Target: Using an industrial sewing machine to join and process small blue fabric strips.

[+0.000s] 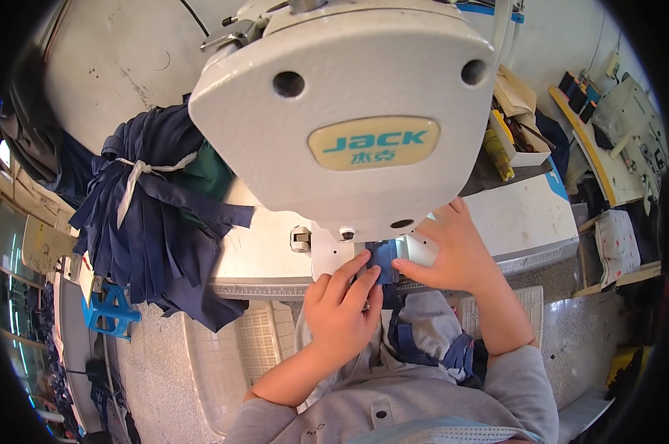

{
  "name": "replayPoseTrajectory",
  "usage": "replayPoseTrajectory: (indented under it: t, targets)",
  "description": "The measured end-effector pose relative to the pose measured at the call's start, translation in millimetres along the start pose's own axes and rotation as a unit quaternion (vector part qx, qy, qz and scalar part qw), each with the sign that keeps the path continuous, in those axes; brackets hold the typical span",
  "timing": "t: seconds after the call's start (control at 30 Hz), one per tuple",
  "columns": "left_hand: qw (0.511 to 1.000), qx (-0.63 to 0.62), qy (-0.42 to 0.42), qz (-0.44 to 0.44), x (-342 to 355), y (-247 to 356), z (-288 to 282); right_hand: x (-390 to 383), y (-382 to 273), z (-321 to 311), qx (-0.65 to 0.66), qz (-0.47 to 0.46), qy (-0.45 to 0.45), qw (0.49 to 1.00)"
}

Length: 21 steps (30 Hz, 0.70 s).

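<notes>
A white sewing machine head fills the upper middle of the view and hides the needle area. Under it, a small piece of navy fabric lies on the machine bed. My left hand has its fingers bent together, their tips pressing the fabric from its left side. My right hand rests to the right of the fabric, thumb stretched toward its edge and spread from the other fingers. Those fingers reach up beside the machine head, which partly covers them. More navy strips hang down over my lap.
On the left of the sewing table sits a bundle of navy fabric tied with white cloth. A tool box stands at the back right. Below are a plastic basket and a blue stool.
</notes>
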<state>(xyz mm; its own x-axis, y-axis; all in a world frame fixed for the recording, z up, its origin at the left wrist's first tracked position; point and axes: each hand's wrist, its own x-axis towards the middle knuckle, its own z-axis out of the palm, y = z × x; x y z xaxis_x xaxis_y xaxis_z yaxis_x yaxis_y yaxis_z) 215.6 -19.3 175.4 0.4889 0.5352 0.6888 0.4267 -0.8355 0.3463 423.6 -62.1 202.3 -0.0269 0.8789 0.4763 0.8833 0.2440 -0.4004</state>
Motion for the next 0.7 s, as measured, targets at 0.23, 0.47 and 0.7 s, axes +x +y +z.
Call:
replayPoseTrajectory:
  t: [0.23,0.47,0.7]
  targets:
    - [1.0,-0.01,0.012,0.013,0.1,-0.6,0.3,-0.1,-1.0,0.4,-0.004,0.002,-0.001,1.0]
    - [1.0,0.0,-0.015,-0.013,0.8,4.0,-4.5,-0.1,-0.3,1.4,-0.005,-0.001,0.007,1.0]
    - [1.0,0.004,-0.017,-0.012,2.6,4.6,-5.6,-0.3,1.1,2.5,-0.007,-0.005,0.011,1.0]
